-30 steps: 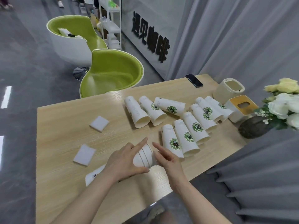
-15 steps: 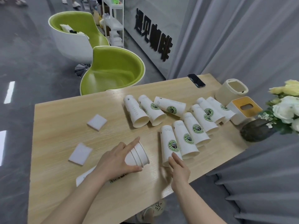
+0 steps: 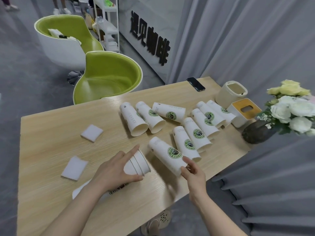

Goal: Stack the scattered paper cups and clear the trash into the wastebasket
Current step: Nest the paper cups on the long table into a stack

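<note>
1. We've got the nested stack of cups [image 3: 136, 165] lying on its side on the desk [image 3: 51, 150], near its front edge, and our left hand [image 3: 114, 169] wraps it: thumb underneath, index finger stretched along the top, rims pointing right.
2. Just right of that stack lies a single loose cup [image 3: 166, 155], base up-left, mouth toward us. Our right hand [image 3: 192, 172] pinches its rim, fingertips curled onto the lip.
3. Both forearms reach in from the bottom, left one angled across, right one more upright.
4. Behind, more cups [image 3: 192, 123] lie tipped over in two loose rows across the desk's middle.
5. Two white napkins [image 3: 92, 133] sit flat on the left side, well apart from our hands.
6. The cream wastebasket [image 3: 230, 94] stands at the far right corner, beside a tissue box [image 3: 245, 111].
</note>
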A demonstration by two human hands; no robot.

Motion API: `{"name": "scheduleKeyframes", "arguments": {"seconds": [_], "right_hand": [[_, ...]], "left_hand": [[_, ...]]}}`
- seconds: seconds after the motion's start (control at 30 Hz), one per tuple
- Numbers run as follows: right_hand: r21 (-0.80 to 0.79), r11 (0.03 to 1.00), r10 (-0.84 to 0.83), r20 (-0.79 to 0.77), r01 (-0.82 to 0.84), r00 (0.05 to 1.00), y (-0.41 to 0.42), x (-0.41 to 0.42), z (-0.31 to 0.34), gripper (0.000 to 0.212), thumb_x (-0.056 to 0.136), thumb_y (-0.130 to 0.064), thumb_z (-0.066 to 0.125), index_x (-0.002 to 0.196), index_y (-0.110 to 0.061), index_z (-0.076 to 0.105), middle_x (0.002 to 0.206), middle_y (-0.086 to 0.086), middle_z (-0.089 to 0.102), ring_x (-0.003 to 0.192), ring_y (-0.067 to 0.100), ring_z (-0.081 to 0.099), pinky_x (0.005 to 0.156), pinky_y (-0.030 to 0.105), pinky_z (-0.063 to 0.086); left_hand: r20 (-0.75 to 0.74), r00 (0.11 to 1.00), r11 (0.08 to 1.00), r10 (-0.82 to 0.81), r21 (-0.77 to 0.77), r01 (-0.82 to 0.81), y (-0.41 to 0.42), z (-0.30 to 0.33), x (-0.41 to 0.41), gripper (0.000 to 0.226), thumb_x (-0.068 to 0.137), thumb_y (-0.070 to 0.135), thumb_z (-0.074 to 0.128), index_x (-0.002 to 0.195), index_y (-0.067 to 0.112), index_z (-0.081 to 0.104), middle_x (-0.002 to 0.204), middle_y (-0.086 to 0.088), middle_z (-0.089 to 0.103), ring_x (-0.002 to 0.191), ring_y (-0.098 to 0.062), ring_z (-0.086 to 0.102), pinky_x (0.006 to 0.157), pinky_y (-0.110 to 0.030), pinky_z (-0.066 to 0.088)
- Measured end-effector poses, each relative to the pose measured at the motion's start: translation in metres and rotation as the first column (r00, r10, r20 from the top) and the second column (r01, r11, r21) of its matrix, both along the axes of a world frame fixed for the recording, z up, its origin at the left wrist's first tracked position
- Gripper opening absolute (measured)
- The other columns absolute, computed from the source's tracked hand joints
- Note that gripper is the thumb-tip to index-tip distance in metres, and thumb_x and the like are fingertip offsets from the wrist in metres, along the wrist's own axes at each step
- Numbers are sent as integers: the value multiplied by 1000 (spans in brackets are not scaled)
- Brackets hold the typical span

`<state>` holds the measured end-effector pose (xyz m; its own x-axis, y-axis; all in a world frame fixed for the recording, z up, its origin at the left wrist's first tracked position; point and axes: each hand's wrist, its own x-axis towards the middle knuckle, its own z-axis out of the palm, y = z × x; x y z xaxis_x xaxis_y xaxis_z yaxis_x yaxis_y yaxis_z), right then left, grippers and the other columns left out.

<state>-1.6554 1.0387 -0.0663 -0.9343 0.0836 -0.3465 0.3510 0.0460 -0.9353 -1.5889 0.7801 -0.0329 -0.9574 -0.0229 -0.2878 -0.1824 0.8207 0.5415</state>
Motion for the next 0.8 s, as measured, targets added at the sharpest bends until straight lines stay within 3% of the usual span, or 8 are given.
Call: {"name": "scheduleKeyframes", "arguments": {"seconds": [0.13, 0.37, 0.53, 0.67, 0.8], "right_hand": [[34, 997, 71, -79, -69, 994, 18, -12, 12, 40, 85, 7, 58, 116, -16, 67, 82, 0, 54, 73, 12, 48, 73, 23, 48], [-117, 972, 185, -142, -202, 972, 48, -33, 42, 40, 89, 12, 49, 118, -14, 63, 113, 1, 68, 97, 15, 61, 75, 27, 50], [-181, 919, 328, -147, -351, 933, 49, -43, 56, 37, 87, 6, 54, 118, -13, 63, 116, -1, 69, 105, 16, 62, 81, 27, 51], [-183, 875, 427, -146, -449, 892, 32, -47, 57, 45, 78, -10, 63, 123, -7, 61, 122, 5, 66, 108, 20, 61, 85, 31, 52], [-199, 858, 461, -110, -474, 881, 10, -43, 51, 45, 77, -14, 66, 122, -13, 64, 110, 3, 70, 101, 18, 61, 87, 31, 49]], "left_hand": [[-7, 999, 999, -31, -8, 31, -1, 2, -8, 95, 63, 83, 52, 124, 70, -20, 110, 17, 39, 103, -8, 49, 77, -25, 44], [-50, 996, 996, -78, -50, 75, 9, 10, -15, 96, 67, 80, 54, 130, 65, -17, 116, 16, 38, 106, -7, 48, 71, -22, 39], [-78, 988, 991, -134, -34, 132, 15, 15, -20, 96, 67, 79, 55, 134, 63, -12, 115, 15, 39, 102, -4, 46, 64, -15, 33], [-88, 973, 977, -212, -28, 210, 22, 18, -24, 96, 62, 85, 48, 132, 65, -14, 114, 16, 38, 95, -3, 45, 69, -19, 38], [-95, 970, 974, -225, -39, 222, 27, 16, -30, 97, 59, 87, 43, 132, 64, -17, 119, 14, 38, 93, -3, 42, 72, -22, 37]]}}
